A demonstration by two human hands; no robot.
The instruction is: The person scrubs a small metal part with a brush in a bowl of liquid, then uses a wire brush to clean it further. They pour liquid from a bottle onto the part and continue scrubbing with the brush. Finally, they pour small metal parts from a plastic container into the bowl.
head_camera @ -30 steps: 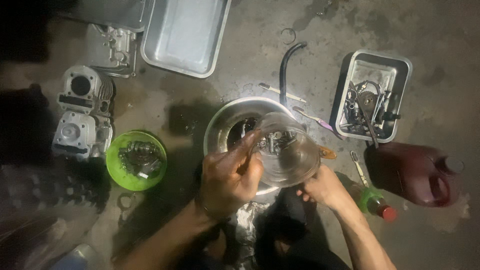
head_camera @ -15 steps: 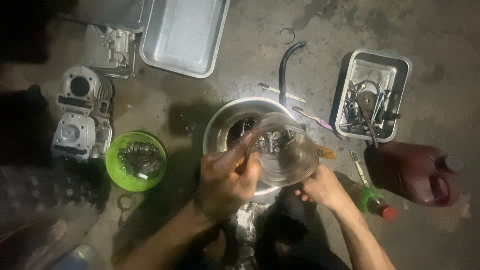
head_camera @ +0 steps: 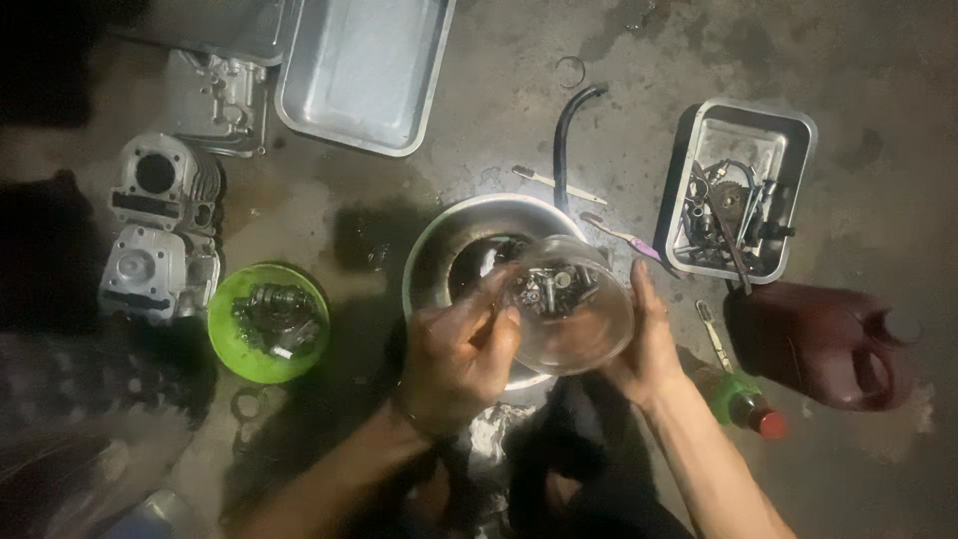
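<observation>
Looking down at the centre of the frame, we see two bare hands gripping a clear glass bowl (head_camera: 571, 307) of small metal parts (head_camera: 552, 279), tilted over a steel basin (head_camera: 439, 250) on the concrete floor. Our left hand (head_camera: 454, 354) curls around the bowl's near rim, thumb up; our right hand (head_camera: 644, 344) cups its right side, fingers extended. Blur hides the fingertips, possibly inside the bowl. A green bowl (head_camera: 267, 321) sits at the left.

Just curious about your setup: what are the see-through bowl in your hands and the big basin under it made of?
The clear bowl looks like glass or clear plastic: the small metal parts show through its wall. The round basin seems to be bare metal, with a dull silvery sheen.
</observation>
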